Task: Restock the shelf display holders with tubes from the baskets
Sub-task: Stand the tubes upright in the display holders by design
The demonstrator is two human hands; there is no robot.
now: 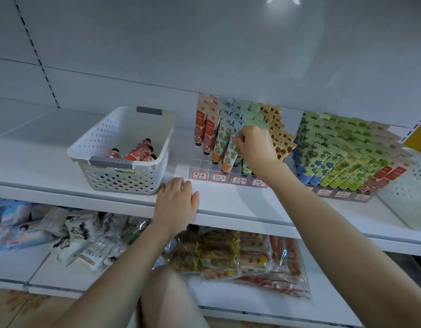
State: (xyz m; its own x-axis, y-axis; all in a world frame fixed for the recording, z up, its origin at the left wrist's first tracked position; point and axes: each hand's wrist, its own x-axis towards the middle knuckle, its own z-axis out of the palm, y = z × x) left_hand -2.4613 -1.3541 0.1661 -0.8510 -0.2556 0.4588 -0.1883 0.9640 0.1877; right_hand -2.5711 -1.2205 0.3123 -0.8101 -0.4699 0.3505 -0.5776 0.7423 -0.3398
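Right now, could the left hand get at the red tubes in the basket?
Probably yes: the left hand rests on the shelf beside the open-topped basket; nothing stands between it and the red tubes.

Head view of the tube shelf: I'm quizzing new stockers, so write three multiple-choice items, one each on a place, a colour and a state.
1. The white basket sits: A) left of the clear holder; B) on the lower shelf; C) on the floor.
2. The tubes seen in it are: A) blue; B) red; C) yellow.
3. The right hand is: A) flat on the shelf; B) inside the basket; C) pinching an orange-print tube.
Key: 1A, it stands beside the holder, to its left; 2B, red tubes with black caps lie inside; 3C, its fingers curl on that tube's top.
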